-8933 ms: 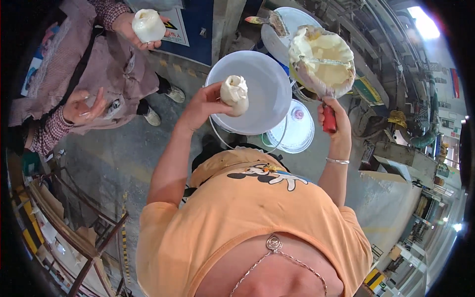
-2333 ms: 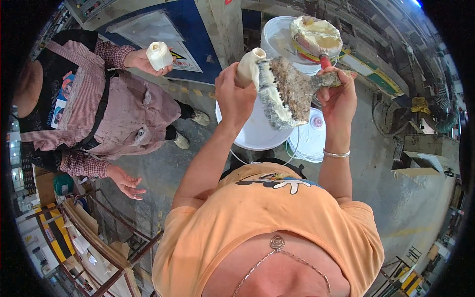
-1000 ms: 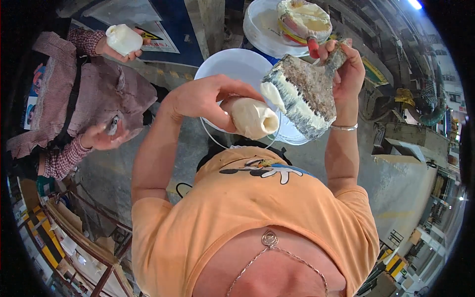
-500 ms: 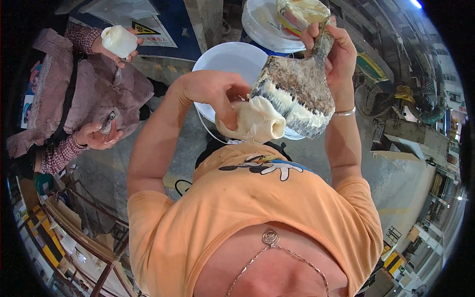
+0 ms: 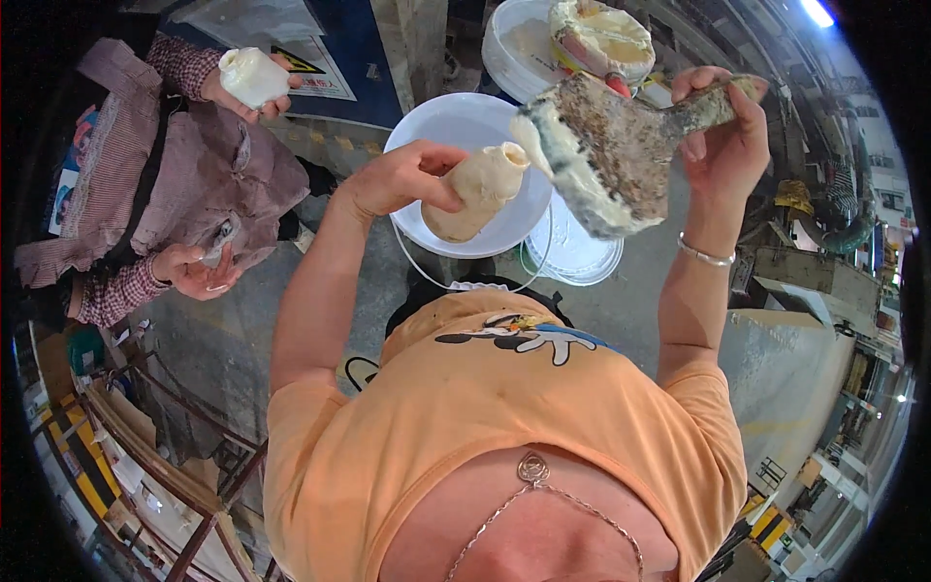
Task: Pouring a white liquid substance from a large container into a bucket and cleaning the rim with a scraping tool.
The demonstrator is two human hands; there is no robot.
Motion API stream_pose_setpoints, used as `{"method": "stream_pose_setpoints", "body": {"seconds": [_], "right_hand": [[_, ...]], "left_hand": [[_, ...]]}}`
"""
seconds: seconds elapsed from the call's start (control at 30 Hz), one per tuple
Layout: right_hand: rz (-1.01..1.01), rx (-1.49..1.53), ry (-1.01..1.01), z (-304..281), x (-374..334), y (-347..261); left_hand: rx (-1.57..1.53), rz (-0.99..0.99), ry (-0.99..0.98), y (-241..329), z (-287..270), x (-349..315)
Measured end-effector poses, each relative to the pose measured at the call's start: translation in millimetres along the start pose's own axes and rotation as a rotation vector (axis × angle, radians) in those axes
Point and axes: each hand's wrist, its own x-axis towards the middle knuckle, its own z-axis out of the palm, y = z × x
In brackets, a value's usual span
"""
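My left hand [image 5: 407, 179] is wrapped round a cream-coloured bottle [image 5: 477, 194] with a short open neck, tilted so the neck leans up and right. My right hand [image 5: 725, 136] grips the handle of a wide, crusted brush [image 5: 616, 150]. Thick cream paste coats its bristles, which face the bottle and stand a little apart from its neck. Below the bottle is a big white bucket [image 5: 441, 126] with a wire handle.
A tub of cream paste [image 5: 606, 48] rests on a white bucket [image 5: 509, 48] at the back. A white lid [image 5: 577, 247] lies on the floor. To the left, another person's hand [image 5: 238, 97] holds a white bottle [image 5: 254, 78]. A metal frame [image 5: 194, 485] stands lower left.
The brush has moved up and right, off the bottle it was touching. My left hand has turned the bottle, so its neck now points up instead of down and right.
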Motion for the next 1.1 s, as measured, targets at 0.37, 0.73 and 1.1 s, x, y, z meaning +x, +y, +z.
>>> {"method": "stream_pose_setpoints", "body": {"seconds": [0.37, 0.73, 1.1], "right_hand": [[-0.200, -0.668, 0.014, 54.6, -8.8, -29.9], [-0.180, -0.988, -0.182, 77.5, -9.8, -26.3], [-0.106, -1.061, -0.194, 81.3, -20.7, -44.2]], "left_hand": [[-0.108, 0.080, 0.099, -7.9, 5.6, 7.3], [-0.179, 0.106, 0.152, -8.9, 3.4, 14.5], [-0.149, 0.231, 0.229, -7.6, -2.9, 17.4]]}}
